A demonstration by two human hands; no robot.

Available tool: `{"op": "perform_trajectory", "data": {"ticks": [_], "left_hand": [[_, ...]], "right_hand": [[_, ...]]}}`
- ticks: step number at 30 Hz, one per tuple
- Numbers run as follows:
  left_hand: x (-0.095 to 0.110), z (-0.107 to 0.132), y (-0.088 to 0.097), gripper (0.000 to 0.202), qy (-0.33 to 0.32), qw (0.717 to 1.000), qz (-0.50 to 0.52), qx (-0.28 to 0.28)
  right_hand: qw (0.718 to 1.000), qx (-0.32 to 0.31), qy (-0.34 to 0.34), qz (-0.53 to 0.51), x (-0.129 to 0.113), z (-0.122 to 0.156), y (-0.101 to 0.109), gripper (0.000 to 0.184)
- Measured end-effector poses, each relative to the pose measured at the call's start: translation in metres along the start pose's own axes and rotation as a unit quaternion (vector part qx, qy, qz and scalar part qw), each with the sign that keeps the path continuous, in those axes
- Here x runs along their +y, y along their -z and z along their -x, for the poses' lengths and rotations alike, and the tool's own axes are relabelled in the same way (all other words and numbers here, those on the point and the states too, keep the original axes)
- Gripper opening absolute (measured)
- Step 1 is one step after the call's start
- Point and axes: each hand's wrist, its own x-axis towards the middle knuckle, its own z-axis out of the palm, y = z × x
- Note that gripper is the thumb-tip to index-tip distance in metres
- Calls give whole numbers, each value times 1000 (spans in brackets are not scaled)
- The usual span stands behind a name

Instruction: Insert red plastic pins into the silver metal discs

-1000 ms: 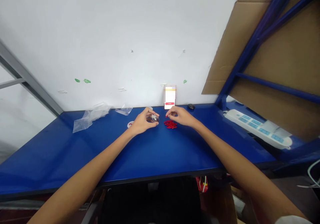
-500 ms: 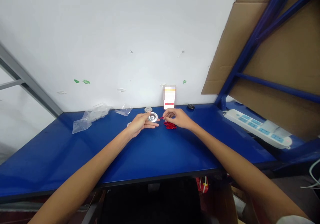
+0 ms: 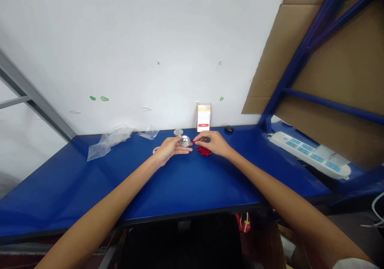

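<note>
My left hand (image 3: 170, 148) is near the back of the blue table (image 3: 186, 181), fingers curled around a round silver metal disc (image 3: 184, 141) held face up. My right hand (image 3: 213, 142) is beside it, thumb and finger pinched on a small red piece (image 3: 195, 141) close to the disc. Just under my right hand a small heap of red pieces (image 3: 204, 151) lies on the table. A second silver disc (image 3: 178, 132) lies behind my left hand. A red-and-white round item (image 3: 155, 150) peeks out left of my left hand.
Clear plastic bags (image 3: 109, 140) lie at the back left by the white wall. A white card with a red mark (image 3: 204, 117) leans on the wall, a small dark object (image 3: 229, 128) right of it. A white power strip (image 3: 310, 154) sits on the right, under cardboard and a blue rack.
My left hand turned the silver disc face up and lifted it a little. My right hand picked a red piece from the heap and brought it toward the disc.
</note>
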Motion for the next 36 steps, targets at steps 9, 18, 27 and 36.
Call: {"op": "perform_trajectory", "data": {"ticks": [9, 18, 27, 36], "left_hand": [[-7, -4, -9, 34, -14, 1000, 8, -9], [-5, 1, -12, 37, -24, 999, -18, -24], [-6, 0, -10, 38, -15, 999, -18, -34], [-3, 3, -13, 36, -3, 1000, -10, -28]], "right_hand": [[995, -2, 55, 87, -1, 2, -7, 16], [974, -21, 90, 209, 2, 5, -2, 18], [960, -22, 108, 257, 1, 7, -3, 16], [967, 8, 109, 230, -1, 8, -6, 12]]}}
